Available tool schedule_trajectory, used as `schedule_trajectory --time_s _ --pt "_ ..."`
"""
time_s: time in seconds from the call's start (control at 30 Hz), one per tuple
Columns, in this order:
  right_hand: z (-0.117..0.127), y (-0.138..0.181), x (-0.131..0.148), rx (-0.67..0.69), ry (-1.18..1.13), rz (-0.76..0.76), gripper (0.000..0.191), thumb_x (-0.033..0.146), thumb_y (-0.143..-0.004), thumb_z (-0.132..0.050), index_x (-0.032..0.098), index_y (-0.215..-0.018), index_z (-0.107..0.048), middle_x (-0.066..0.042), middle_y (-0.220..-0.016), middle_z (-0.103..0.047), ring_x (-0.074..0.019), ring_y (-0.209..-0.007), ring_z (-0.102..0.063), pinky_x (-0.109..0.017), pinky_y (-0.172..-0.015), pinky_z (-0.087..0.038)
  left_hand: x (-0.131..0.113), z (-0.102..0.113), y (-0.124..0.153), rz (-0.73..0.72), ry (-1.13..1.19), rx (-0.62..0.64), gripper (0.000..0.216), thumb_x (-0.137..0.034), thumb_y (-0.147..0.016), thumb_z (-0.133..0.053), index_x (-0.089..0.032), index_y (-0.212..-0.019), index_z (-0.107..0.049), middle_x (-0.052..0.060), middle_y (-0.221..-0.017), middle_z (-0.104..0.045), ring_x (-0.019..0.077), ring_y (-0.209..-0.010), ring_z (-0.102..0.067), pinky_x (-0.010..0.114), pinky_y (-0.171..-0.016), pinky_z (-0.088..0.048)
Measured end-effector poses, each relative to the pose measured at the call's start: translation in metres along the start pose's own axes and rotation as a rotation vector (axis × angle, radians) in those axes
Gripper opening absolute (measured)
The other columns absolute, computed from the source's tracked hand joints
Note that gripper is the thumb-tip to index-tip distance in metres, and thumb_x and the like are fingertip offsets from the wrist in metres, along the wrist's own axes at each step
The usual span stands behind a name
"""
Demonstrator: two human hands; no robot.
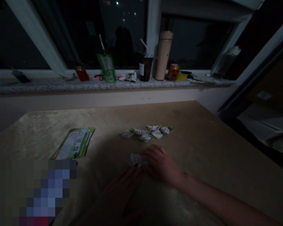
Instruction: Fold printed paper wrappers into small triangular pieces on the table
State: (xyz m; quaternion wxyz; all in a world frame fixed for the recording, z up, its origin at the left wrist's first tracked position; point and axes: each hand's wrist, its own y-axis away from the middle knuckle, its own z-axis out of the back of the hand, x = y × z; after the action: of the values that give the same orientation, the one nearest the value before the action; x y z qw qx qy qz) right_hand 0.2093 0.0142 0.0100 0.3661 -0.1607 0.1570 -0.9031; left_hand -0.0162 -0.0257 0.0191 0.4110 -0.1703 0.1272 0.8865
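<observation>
A small piece of folded printed paper point(135, 159) lies on the tabletop, its right part hidden by my fingers. My right hand point(160, 163) is closed over the right side of the paper, fingers curled and pressed together. In deep shadow, my left hand point(122, 185) lies rather flat with its fingers stretched out, the tips touching the paper's near edge. Just beyond are several small folded paper boats, among them a left one point(126, 134), a front one point(145, 137) and a right one point(166, 130).
A flat green and white printed packet point(74, 143) lies left on the brown table point(198, 125). Along the granite windowsill point(68, 85) stand a green cup with straw point(107, 67), a dark drink cup point(145, 69), a pink thermos point(163, 56), an orange can point(173, 72) and a red jar point(82, 74). A blurred-out patch covers the lower left.
</observation>
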Motion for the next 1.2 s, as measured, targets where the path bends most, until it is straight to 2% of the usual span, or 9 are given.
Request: schedule_trajectory --time_s 0.1,0.3,0.43,0.63,0.8,1.03,1.2 --pt "0.010 0.020 0.008 0.009 -0.022 0.080 0.033 0.024 -0.092 -0.045 0.015 -0.123 -0.052 -0.008 -0.119 -0.061 -0.0177 -0.119 -0.048 -0.041 -0.111 -0.026 0.000 0.001 0.000 -0.015 0.000 0.011 0.084 -0.050 -0.084 -0.053 -0.025 -0.147 -0.003 0.002 -0.153 -0.012 0.0272 -0.138 -0.015 0.046 -0.113 -0.017" --pt "0.019 0.040 0.016 0.173 -0.038 0.052 0.051 0.032 -0.091 -0.046 0.010 -0.136 -0.039 -0.013 -0.135 -0.049 -0.0214 -0.129 -0.039 -0.045 -0.114 -0.021 0.003 -0.004 0.001 -0.005 -0.015 0.002 0.085 -0.052 -0.084 -0.053 -0.026 -0.147 -0.002 0.001 -0.153 -0.012 0.0274 -0.138 -0.016 0.047 -0.113 -0.016" --pt "0.018 0.039 0.014 0.217 -0.106 0.019 0.053 0.033 -0.090 -0.048 0.011 -0.137 -0.038 -0.012 -0.137 -0.047 -0.0209 -0.130 -0.038 -0.044 -0.115 -0.018 0.005 -0.006 0.002 -0.005 -0.023 -0.013 0.086 -0.052 -0.083 -0.054 -0.026 -0.147 -0.002 0.001 -0.153 -0.011 0.0277 -0.138 -0.016 0.046 -0.113 -0.018" --pt "0.018 0.038 0.016 0.212 -0.168 -0.022 0.054 0.035 -0.088 -0.050 0.011 -0.135 -0.042 -0.011 -0.136 -0.048 -0.0211 -0.128 -0.040 -0.041 -0.115 -0.019 -0.001 0.003 0.000 -0.014 -0.015 0.035 0.083 -0.052 -0.085 -0.051 -0.026 -0.147 -0.001 0.002 -0.153 -0.013 0.0271 -0.138 -0.017 0.048 -0.113 -0.016" --pt "0.016 0.038 0.018 0.195 -0.179 -0.038 0.050 0.033 -0.089 -0.049 0.013 -0.134 -0.043 -0.010 -0.134 -0.050 -0.0202 -0.128 -0.041 -0.040 -0.115 -0.021 0.000 0.002 0.001 -0.019 0.001 0.011 0.083 -0.050 -0.085 -0.052 -0.026 -0.147 -0.001 0.002 -0.152 -0.015 0.0276 -0.137 -0.018 0.048 -0.112 -0.018" --pt "0.020 0.039 0.018 0.242 -0.139 -0.047 0.053 0.036 -0.090 -0.048 0.022 -0.139 -0.035 -0.008 -0.142 -0.040 -0.0203 -0.131 -0.035 -0.044 -0.114 -0.018 0.006 -0.004 0.002 -0.041 -0.025 -0.020 0.084 -0.048 -0.084 -0.054 -0.026 -0.147 -0.003 0.002 -0.153 -0.015 0.0274 -0.137 -0.019 0.046 -0.112 -0.018" --pt "0.023 0.036 0.019 0.253 -0.124 -0.061 0.048 0.036 -0.091 -0.045 0.022 -0.137 -0.038 -0.009 -0.138 -0.045 -0.0202 -0.129 -0.038 -0.048 -0.113 -0.016 0.005 -0.003 0.002 -0.022 -0.021 0.012 0.083 -0.048 -0.084 -0.054 -0.027 -0.147 -0.004 0.002 -0.153 -0.015 0.0272 -0.138 -0.018 0.046 -0.112 -0.017"
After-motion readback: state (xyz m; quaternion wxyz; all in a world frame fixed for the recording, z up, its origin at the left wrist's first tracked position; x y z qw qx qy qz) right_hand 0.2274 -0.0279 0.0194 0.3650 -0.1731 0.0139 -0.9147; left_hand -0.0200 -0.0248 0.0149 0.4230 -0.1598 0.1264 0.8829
